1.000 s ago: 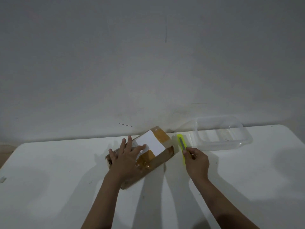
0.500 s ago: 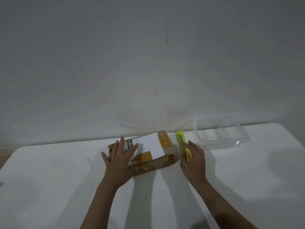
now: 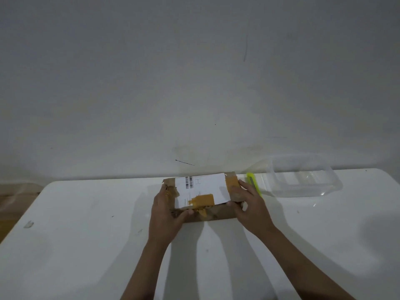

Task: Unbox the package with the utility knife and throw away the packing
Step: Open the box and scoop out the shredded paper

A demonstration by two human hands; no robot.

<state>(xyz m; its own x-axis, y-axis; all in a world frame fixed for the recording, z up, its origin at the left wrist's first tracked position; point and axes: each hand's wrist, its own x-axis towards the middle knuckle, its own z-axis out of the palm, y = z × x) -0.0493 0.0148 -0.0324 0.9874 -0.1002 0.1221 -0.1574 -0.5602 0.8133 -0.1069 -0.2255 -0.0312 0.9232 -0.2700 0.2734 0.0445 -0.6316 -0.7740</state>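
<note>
A brown cardboard package (image 3: 201, 192) with a white barcode label and yellow tape lies flat near the far edge of the white table (image 3: 86, 245). My left hand (image 3: 165, 215) grips its left end, thumb on the front side. My right hand (image 3: 251, 207) grips its right end, fingers over the top. The yellow-green utility knife (image 3: 253, 184) lies on the table just right of the package, behind my right hand, partly hidden by it. Neither hand holds the knife.
A clear plastic container (image 3: 303, 177) stands at the back right of the table, close to the knife. A grey wall rises right behind the table. Wooden floor (image 3: 13, 202) shows past the table's left edge.
The package has turned square to me. My right hand left the knife and took the package's right end. My left hand slid from the top to the left end.
</note>
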